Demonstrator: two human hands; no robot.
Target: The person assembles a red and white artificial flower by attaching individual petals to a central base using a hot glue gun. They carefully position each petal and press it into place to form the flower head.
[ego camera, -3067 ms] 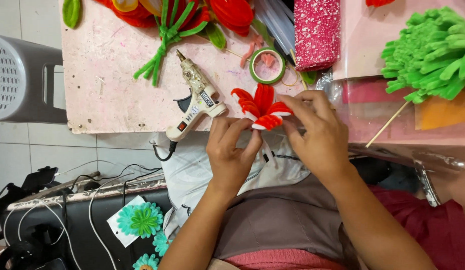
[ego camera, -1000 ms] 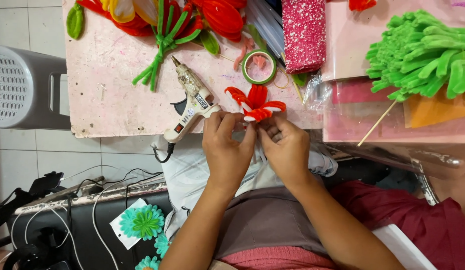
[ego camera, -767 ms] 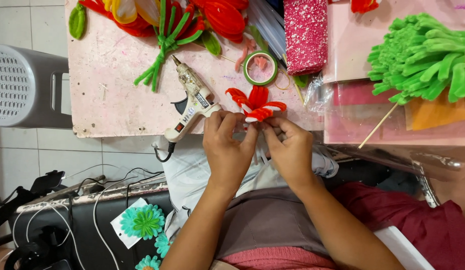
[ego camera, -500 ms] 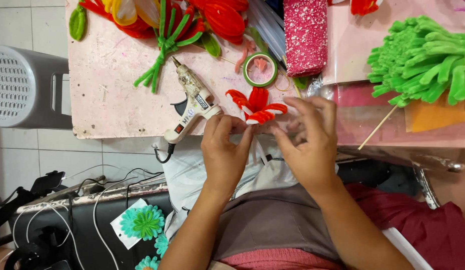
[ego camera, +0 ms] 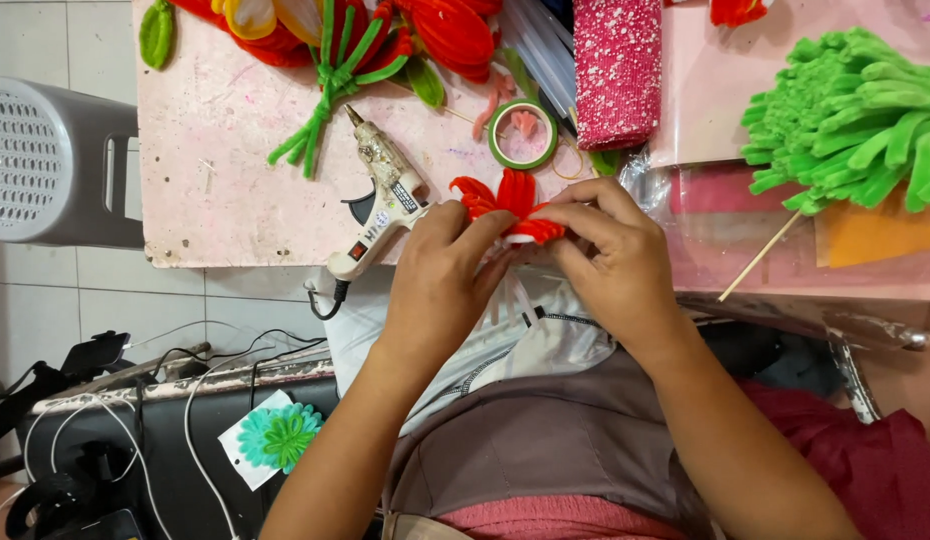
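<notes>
A red pipe-cleaner flower [ego camera: 505,198] with several looped petals sits at the near edge of the pink table [ego camera: 235,210]. My left hand [ego camera: 440,285] pinches its base from the left. My right hand [ego camera: 615,265] closes on the same flower from the right, fingers curled over the lower petals. White stem ends poke out below between the two hands. A white glue gun [ego camera: 380,200] lies just left of my left hand, nozzle pointing away.
A green tape roll [ego camera: 522,133] lies behind the flower. Red and green pipe-cleaner pieces [ego camera: 330,70], a pink glittery roll [ego camera: 617,70], a green fuzzy bundle [ego camera: 855,120] on a stick, a grey plastic stool [ego camera: 50,160] and cables on the floor [ego camera: 135,400] surround the work.
My right hand opened and drew back half a second ago, then came in again onto the flower. The left hand stayed on the flower's base.
</notes>
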